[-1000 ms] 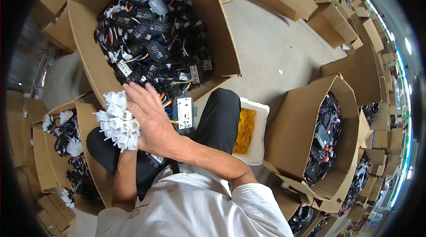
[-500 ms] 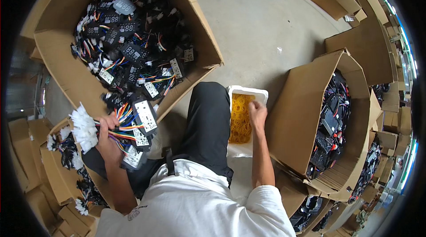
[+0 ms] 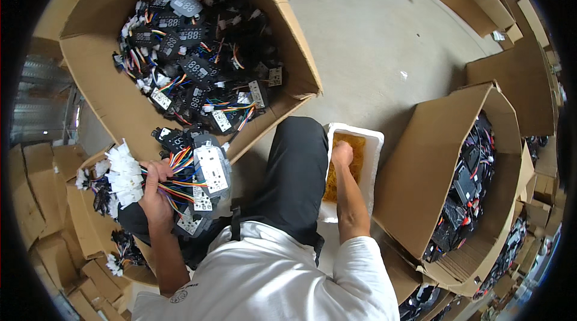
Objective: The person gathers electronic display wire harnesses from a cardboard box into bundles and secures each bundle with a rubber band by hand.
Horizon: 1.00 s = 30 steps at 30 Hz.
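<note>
My left hand [image 3: 156, 192] is closed round the colored wires of a bunch of small display circuit boards [image 3: 211, 169]. White plug connectors [image 3: 125, 174] fan out on the left side of that hand, while the boards hang out on its right. Past my right knee, my right hand [image 3: 342, 154] is over a white foam box [image 3: 377, 159] holding a mass of yellow rubber bands [image 3: 359, 165]. Its fingers are curled together, and whatever they may hold is hidden.
A big cardboard box [image 3: 108, 93] full of wired display boards [image 3: 198, 69] stands ahead on the left. To the right is another cardboard box [image 3: 415, 171] with black wired parts [image 3: 466, 180]. More cartons [image 3: 78, 201] line the left side and the far edge.
My right hand has moved left from the foam box's right rim to over the rubber bands. The left hand still grips the bunch. The whole view has shifted somewhat.
</note>
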Each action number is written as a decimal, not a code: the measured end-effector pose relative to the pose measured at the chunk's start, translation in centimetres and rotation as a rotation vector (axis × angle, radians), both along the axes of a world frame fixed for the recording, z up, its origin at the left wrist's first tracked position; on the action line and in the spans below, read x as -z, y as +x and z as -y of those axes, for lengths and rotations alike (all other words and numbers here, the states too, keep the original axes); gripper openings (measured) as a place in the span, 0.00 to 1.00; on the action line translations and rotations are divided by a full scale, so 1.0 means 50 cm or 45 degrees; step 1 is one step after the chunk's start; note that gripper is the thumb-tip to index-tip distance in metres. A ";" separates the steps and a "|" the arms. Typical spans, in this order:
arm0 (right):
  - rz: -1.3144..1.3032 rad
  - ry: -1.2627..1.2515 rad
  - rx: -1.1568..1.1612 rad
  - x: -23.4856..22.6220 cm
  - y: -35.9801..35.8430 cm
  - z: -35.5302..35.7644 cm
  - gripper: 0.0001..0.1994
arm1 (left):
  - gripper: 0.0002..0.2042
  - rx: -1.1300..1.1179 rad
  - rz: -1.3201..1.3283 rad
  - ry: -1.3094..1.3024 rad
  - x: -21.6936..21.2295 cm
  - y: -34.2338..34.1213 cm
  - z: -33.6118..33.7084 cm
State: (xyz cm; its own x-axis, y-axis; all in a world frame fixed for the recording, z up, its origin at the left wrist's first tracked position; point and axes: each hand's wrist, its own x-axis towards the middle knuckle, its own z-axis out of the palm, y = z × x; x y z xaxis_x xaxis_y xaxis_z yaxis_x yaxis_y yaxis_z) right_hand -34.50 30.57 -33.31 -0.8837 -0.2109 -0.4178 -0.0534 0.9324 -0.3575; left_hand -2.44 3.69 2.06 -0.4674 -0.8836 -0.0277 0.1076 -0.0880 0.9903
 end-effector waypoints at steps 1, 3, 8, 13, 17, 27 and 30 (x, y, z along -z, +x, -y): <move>-0.056 -0.075 0.044 -0.007 0.009 0.000 0.12 | 0.07 -0.002 0.017 -0.026 0.000 0.001 -0.002; -0.094 -0.211 0.135 -0.038 0.038 0.011 0.10 | 0.06 -0.024 0.024 -0.023 0.001 0.021 0.000; -0.006 -0.553 0.441 -0.078 0.072 -0.080 0.12 | 0.08 0.008 0.003 0.042 0.009 -0.001 -0.005; 0.174 -0.917 0.757 -0.126 0.098 -0.147 0.13 | 0.09 0.047 -0.054 0.102 0.013 -0.023 0.008; 0.067 -1.060 0.738 -0.205 0.107 -0.144 0.14 | 0.08 -0.010 -0.032 0.037 0.017 -0.010 0.015; -0.099 -1.330 -0.120 -0.653 0.215 0.165 0.05 | 0.09 0.366 0.013 -0.048 -0.019 0.015 0.003; -0.077 -1.438 -0.891 -0.737 0.301 0.282 0.04 | 0.11 0.383 -0.045 0.728 -0.001 0.034 0.028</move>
